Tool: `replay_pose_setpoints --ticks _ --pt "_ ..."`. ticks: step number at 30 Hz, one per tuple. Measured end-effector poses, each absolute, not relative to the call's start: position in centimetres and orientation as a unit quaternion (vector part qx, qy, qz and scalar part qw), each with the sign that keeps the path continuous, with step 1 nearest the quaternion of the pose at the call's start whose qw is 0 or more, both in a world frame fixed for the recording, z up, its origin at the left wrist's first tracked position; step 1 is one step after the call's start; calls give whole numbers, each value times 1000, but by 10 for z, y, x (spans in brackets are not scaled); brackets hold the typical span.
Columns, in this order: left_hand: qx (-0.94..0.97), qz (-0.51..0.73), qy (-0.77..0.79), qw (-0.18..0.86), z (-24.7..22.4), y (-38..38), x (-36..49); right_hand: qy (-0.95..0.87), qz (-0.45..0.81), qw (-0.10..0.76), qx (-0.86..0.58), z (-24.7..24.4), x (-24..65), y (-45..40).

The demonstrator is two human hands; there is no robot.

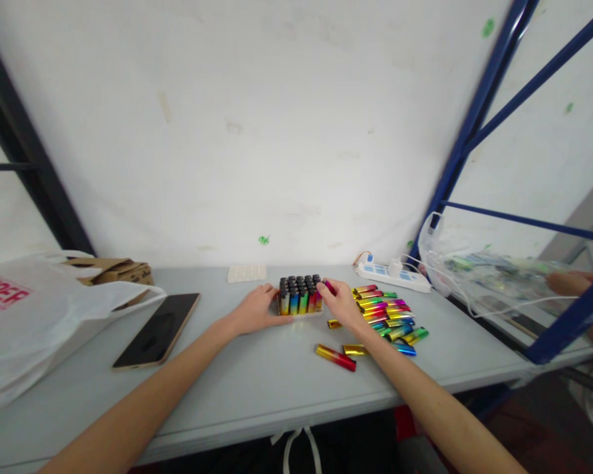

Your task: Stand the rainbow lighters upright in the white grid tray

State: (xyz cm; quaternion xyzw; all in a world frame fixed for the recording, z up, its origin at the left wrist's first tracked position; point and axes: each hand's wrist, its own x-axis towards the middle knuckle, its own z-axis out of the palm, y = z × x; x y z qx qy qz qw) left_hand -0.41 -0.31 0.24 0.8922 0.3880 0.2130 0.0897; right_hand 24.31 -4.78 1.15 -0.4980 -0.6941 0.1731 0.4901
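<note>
A block of upright lighters (pixel 300 297) with black tops and shiny rainbow bodies stands in a low pale tray (pixel 304 315) on the table. My left hand (pixel 257 308) is closed round the tray's left side, its thumb along the front edge. At the right end of the rows, my right hand (pixel 340 301) pinches a magenta lighter (pixel 329 287), partly hidden by the fingers. Loose metallic-coloured lighters (pixel 388 316) lie in a pile right of my right hand. A yellow-and-red lighter (pixel 336 357) lies apart, nearer the front.
At left are a dark tablet (pixel 158 331), a white plastic bag (pixel 39 322) and brown cardboard (pixel 113 273). By the wall lie a pale grid-like tray (pixel 247 273) and a power strip (pixel 395 275). A blue post (pixel 454 164) stands right; another person's hand (pixel 568 283) is beyond it.
</note>
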Motion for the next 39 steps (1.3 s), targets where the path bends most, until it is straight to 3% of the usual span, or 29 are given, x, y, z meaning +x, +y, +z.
replay_pose_setpoints --ticks 9,16,30,39 --pt "887 210 400 95 2 -4 -5 -787 108 427 -433 39 264 -69" --pt "888 217 396 91 1 -3 -5 -823 71 362 -431 33 273 -63" --pt "888 213 396 92 3 -5 -4 -840 109 338 -411 28 283 -55" --pt "888 213 395 98 3 -2 -6 -815 135 371 -424 27 281 -49"
